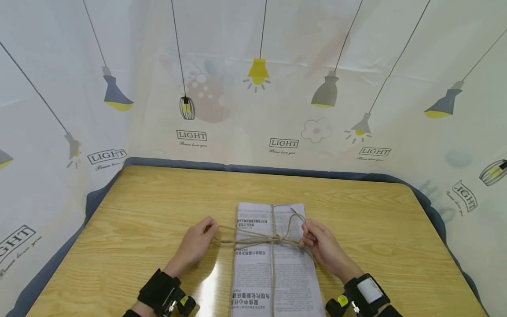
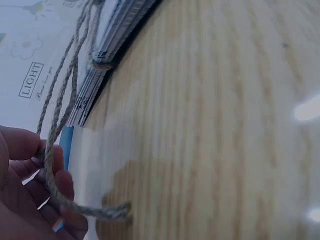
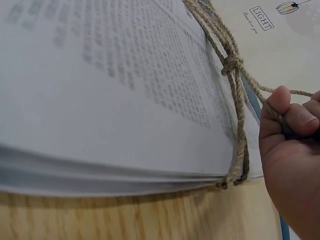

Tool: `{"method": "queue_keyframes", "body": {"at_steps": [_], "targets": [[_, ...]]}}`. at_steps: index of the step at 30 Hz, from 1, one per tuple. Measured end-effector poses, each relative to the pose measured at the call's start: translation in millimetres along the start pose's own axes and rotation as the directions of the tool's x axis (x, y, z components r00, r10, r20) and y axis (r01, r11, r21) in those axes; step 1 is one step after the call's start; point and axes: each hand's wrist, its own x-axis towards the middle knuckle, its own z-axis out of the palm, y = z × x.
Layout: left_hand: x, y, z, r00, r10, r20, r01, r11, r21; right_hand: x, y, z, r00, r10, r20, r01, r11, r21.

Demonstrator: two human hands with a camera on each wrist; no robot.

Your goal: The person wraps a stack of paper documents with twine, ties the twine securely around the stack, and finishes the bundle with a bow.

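A stack of folded newspapers (image 1: 297, 277) lies on the table, with jute twine (image 1: 273, 268) running across it lengthwise and crosswise. The twine meets in a knot (image 3: 232, 64) on top of the stack. Left of the papers, my left hand (image 1: 196, 242) pinches twine strands drawn out from the knot; a loose end (image 2: 112, 212) curves past its fingers in the left wrist view. My right hand (image 1: 322, 244), over the stack's right edge, grips another strand between thumb and curled fingers. From that hand a strand loops up over the papers.
The wooden table (image 1: 158, 198) extends around the papers on both sides and behind. A pale cloth (image 1: 237, 145) printed with lamps surrounds the table, with a dark blue border along the edge. Black straps with cameras (image 1: 186, 304) sit on both wrists.
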Motion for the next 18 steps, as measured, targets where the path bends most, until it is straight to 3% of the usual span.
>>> {"method": "queue_keyframes", "body": {"at_steps": [4,9,18], "targets": [[0.2,-0.1,-2.8,1.0,0.007,0.001,-0.007,1.0,-0.028,3.4,-1.1,2.1,0.999,0.013,-0.031,-0.015,0.998,-0.059],[2.4,-4.6,-1.1,0.998,0.037,-0.04,-0.037,0.999,0.016,6.4,1.0,5.7,0.998,0.016,-0.065,-0.025,0.99,-0.136],[4.0,-8.7,0.9,0.991,0.036,-0.128,-0.027,0.997,0.076,4.5,5.7,8.6,0.993,-0.003,-0.12,-0.021,0.98,-0.199]]}}
